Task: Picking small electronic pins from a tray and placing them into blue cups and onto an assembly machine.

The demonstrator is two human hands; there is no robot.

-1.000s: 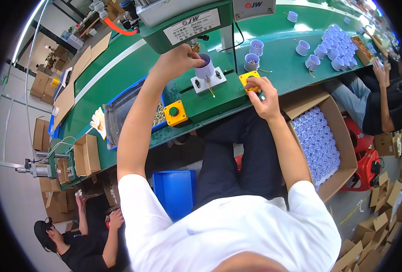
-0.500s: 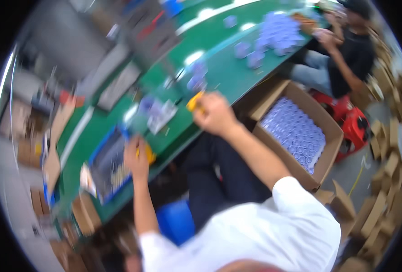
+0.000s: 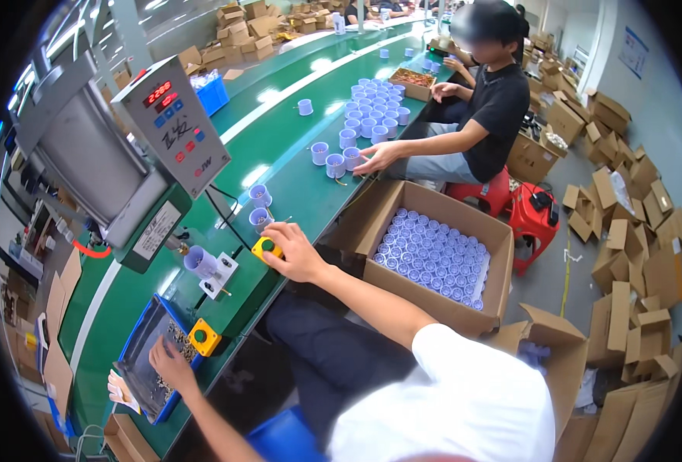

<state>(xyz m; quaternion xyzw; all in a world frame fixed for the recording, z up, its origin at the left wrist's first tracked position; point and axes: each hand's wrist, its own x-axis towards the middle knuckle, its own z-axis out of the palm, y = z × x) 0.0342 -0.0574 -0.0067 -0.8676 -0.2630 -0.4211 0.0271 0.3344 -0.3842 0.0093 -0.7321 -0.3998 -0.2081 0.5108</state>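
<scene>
My left hand (image 3: 173,366) is over a blue tray (image 3: 155,412) that holds many small metal pieces (image 3: 173,339). Its fingers are apart, and I see nothing between them. My right hand (image 3: 295,252) lies over a yellow button box (image 3: 267,249) with a green button, fingers stretched across its top. A second yellow button box (image 3: 203,337) stands beside the tray with no hand on it. Between the two boxes, a lavender cup (image 3: 200,262) sits at a white fixture (image 3: 219,276) under the head of a grey press (image 3: 87,138).
Two lavender cups (image 3: 259,195) stand beyond my right hand. A co-worker (image 3: 503,100) reaches toward several more cups (image 3: 372,104) on the green table (image 3: 287,165). An open carton (image 3: 441,319) full of cups is at my right, near a red stool (image 3: 532,223) and piled cartons (image 3: 626,246).
My left hand has left the near yellow button box and moved to the tray. My right hand remains at the other box. The view has swung, bringing the press and co-worker more fully in.
</scene>
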